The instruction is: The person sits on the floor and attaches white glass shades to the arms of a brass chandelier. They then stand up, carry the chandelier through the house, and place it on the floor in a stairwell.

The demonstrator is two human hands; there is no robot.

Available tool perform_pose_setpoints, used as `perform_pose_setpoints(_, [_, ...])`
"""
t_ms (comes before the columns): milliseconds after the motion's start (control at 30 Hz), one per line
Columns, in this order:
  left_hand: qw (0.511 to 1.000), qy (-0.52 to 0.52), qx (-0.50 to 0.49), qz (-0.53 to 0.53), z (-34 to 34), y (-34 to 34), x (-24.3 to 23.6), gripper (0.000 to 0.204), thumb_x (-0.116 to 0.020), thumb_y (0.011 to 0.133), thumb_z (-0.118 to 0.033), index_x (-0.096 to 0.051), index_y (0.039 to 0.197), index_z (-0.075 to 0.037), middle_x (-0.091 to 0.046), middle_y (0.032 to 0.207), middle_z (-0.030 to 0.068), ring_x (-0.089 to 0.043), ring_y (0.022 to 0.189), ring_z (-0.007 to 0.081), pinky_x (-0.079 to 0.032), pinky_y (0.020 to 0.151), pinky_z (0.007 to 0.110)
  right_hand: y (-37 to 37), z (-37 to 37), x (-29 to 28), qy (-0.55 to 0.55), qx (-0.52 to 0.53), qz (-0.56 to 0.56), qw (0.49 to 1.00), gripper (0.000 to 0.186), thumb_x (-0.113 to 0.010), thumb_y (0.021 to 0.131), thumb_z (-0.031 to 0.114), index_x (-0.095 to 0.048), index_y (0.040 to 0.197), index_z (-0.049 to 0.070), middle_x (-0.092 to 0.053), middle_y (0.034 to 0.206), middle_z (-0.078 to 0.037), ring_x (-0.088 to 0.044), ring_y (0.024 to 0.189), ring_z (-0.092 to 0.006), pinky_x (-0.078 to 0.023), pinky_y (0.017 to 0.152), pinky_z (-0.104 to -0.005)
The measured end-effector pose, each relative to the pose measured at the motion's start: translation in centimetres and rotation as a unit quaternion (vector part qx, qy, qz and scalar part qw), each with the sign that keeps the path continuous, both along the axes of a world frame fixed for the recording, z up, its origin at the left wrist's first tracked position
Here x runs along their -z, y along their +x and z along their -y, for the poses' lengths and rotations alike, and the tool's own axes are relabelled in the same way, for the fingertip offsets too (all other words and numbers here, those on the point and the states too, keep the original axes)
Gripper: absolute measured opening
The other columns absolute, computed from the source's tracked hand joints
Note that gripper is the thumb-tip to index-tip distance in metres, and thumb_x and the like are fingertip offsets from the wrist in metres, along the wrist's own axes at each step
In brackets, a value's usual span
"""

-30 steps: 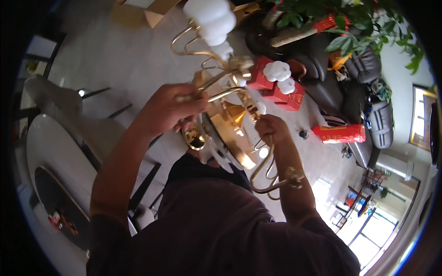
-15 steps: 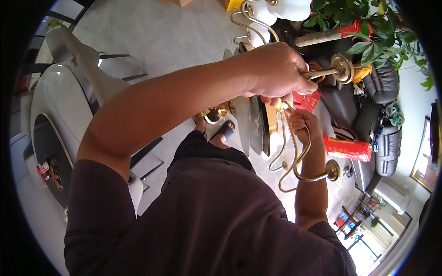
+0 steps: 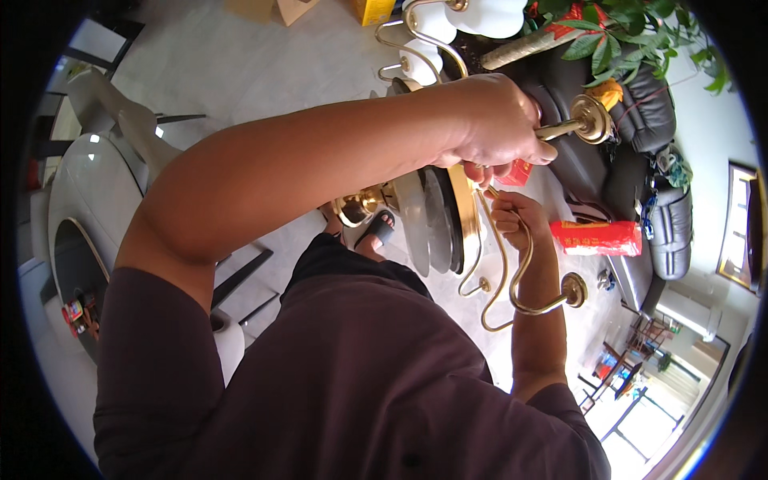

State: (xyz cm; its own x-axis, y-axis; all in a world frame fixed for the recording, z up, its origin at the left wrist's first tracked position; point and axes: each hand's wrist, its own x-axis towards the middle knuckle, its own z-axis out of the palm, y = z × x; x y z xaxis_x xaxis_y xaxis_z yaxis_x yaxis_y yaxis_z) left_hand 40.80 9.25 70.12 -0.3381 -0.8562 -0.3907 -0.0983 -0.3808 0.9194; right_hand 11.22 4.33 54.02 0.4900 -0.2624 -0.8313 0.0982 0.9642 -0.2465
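Centrally, a brass light fixture with several arms occupies the space in front of the person's body, slightly to the right; its round gold body is seen nearly edge-on, and what supports it cannot be told.

The left hand reaches across from the left, its forearm hiding part of the fixture. Its fingers are curled around one brass arm, whose flared brass cup projects to the right beyond the thumb.

The right hand, just below, is closed around a second, S-curved brass arm, which bends down past the wrist to end in another round cup. A thinner-looking curved arm with a small cup lies to the left of it.

At the upper edge, further arms carry white shades, partly cut off. To the left of the gold body stand pale translucent discs, a dark disc and a brass fitting.

Surroundings: a dark sofa, a red package and a leafy plant at right; a pale table at left.
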Motion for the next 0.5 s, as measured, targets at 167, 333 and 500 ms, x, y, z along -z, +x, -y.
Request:
perform_pose_setpoints(167, [1.000,0.006,0.000,-0.002,-0.7,-1.2,-0.7,0.038,-0.073,0.088,-0.031,-0.067,0.104,0.002,-0.061,0.065,0.0099,-0.059,0.047,0.0185,-0.041,0.041,0.029,0.3,-1.4,-2.6,-0.106,-0.158,-0.176,0.966,0.022,-0.055,0.097,0.016,-0.048,0.078,0.008,-0.038,0.062,0.003,-0.030,0.043,-0.0060,-0.023,0.040,-0.0236])
perform_pose_setpoints(333, [1.000,0.012,-0.007,-0.017,-0.6,-1.2,-0.1,0.039,-0.073,0.087,-0.034,-0.068,0.103,0.001,-0.062,0.066,0.0098,-0.061,0.051,0.0194,-0.044,0.044,0.031,0.1,-2.6,-2.9,-0.115,-0.158,-0.206,0.959,0.019,-0.054,0.093,0.013,-0.046,0.076,0.011,-0.039,0.063,0.003,-0.030,0.043,-0.0061,-0.027,0.039,-0.0244])
perform_pose_setpoints(500, [0.999,0.026,-0.026,-0.030,-1.0,-0.6,0.9,0.039,-0.074,0.087,-0.034,-0.067,0.103,0.001,-0.062,0.066,0.0103,-0.061,0.051,0.0196,-0.044,0.044,0.030,-1.2,-5.7,-1.1,-0.206,-0.027,-0.052,0.977,0.048,-0.040,0.094,0.015,-0.043,0.137,-0.007,-0.062,0.080,-0.014,-0.056,0.054,-0.0194,-0.047,0.046,-0.0324])
